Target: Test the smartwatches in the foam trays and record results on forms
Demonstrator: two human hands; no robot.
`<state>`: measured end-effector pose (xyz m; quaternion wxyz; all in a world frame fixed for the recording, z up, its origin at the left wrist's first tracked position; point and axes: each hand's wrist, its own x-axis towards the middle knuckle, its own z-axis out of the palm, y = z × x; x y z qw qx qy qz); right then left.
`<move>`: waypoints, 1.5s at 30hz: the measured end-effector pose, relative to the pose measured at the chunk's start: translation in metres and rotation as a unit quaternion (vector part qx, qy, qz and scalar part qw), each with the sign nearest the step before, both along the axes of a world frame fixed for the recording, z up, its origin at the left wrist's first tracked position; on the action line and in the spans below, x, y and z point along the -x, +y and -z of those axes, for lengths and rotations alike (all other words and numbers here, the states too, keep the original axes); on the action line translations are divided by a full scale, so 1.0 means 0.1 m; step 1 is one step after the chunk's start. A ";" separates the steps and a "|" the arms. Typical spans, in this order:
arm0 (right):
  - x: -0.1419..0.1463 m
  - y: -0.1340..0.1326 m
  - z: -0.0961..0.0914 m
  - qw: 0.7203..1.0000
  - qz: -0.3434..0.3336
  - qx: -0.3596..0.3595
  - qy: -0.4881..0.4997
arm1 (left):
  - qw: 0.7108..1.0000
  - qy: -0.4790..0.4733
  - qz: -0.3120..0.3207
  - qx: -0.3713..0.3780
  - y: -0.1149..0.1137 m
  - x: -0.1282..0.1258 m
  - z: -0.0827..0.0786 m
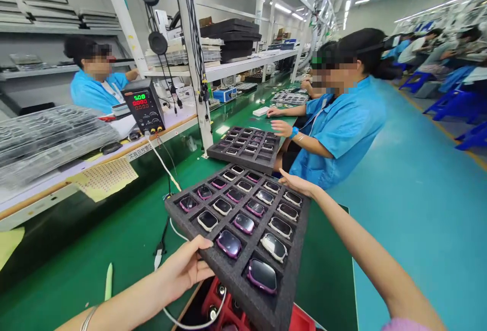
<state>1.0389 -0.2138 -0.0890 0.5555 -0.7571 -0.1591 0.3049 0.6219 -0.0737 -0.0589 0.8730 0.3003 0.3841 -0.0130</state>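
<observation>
Two black foam trays with square pockets: the near tray (266, 310) at 6 o'clock, the far tray (243, 162) at 12 o'clock. Twenty rounded-square smartwatch bodies (229, 243), purple or silver, fill the near one. One black bench power supply (143, 105) at 10 o'clock.

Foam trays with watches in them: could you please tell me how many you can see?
2. One foam tray is held between the left hand and right hand; the other tray lies on the green bench beside the seated co-worker. More may sit hidden farther along.
</observation>
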 end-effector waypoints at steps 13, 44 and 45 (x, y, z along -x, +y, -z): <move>1.00 -0.83 -0.53 0.983 -0.173 0.057 -0.011 | 0.991 -0.056 0.087 -0.084 -0.15 0.85 -0.46; 5.60 2.79 0.00 0.788 -0.611 -0.075 -0.012 | 0.709 0.227 -0.645 -0.174 -1.90 4.71 0.78; 5.60 2.84 0.00 0.786 -0.612 -0.083 -0.032 | 0.700 0.218 -0.654 -0.186 -1.92 4.62 0.81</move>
